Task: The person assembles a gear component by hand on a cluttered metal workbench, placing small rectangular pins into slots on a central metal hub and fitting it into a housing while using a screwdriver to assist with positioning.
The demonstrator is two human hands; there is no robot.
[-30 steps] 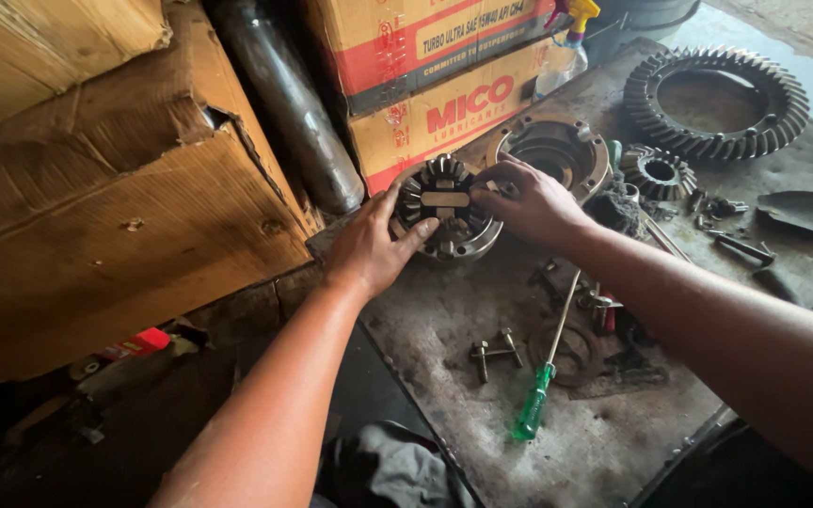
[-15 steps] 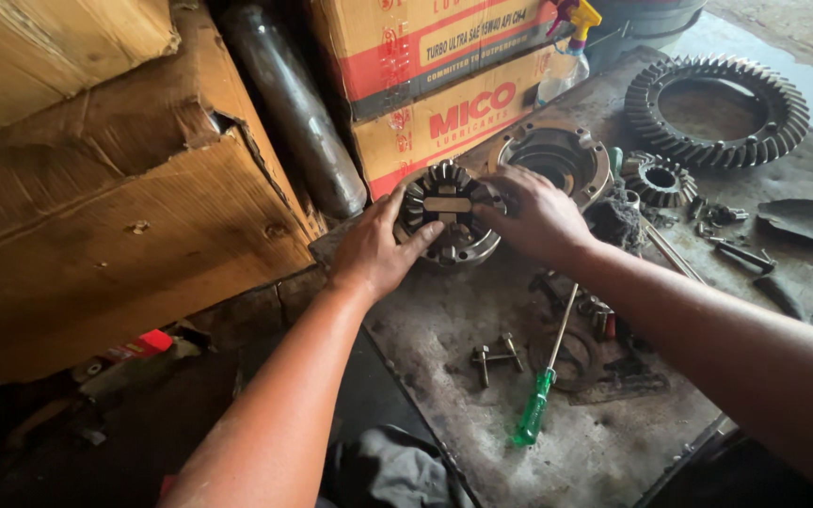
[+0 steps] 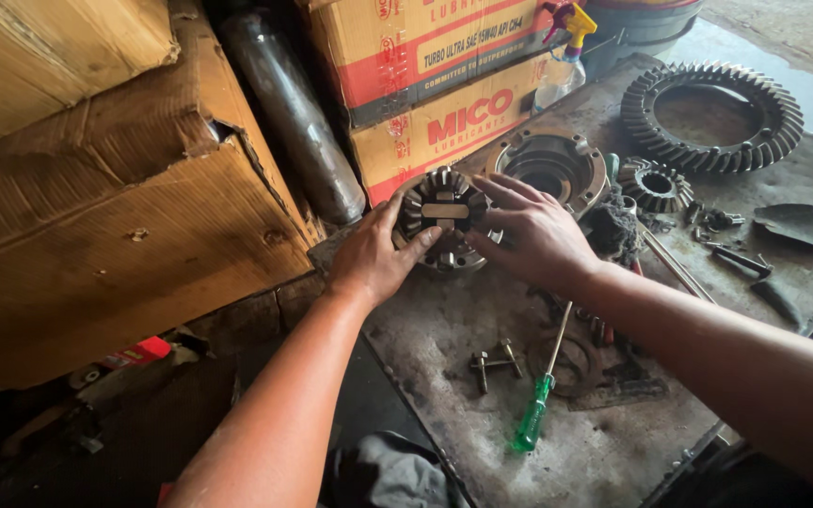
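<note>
Steel, greasy and dark, that's the round differential gear assembly (image 3: 444, 218) sitting on the grimy metal workbench (image 3: 604, 452), right up against the stacked red-and-tan cartons (image 3: 444, 89). Left hand (image 3: 374, 259) cups it from about eight o'clock, thumb on the lower rim, fingers spread along the side. Right hand (image 3: 534, 235) comes in from four o'clock, fingers fanned open and laid over the right edge of the toothed face. Both hands are open and pressing on the part rather than clenched around it.

By the look of it, this is a solid, heavy lump: rigid, no give, nothing fragile, though the oily film could make it slippery. My read is that the outer rim, gripped from opposite sides, is the safe hold; the gear teeth and the bright cross pin in the middle are where fingers could get pinched.

At one o'clock from the assembly sits a round flanged housing (image 3: 548, 165), and further out at two o'clock a big ring gear (image 3: 712, 118) and a smaller bevel gear (image 3: 656, 185). Down at five o'clock lies a green-handled screwdriver (image 3: 538, 404), with loose bolts (image 3: 493, 362) just beside it. A dull metal cylinder (image 3: 294, 113) leans at eleven o'clock, next to large cardboard boxes (image 3: 124, 235).
</note>
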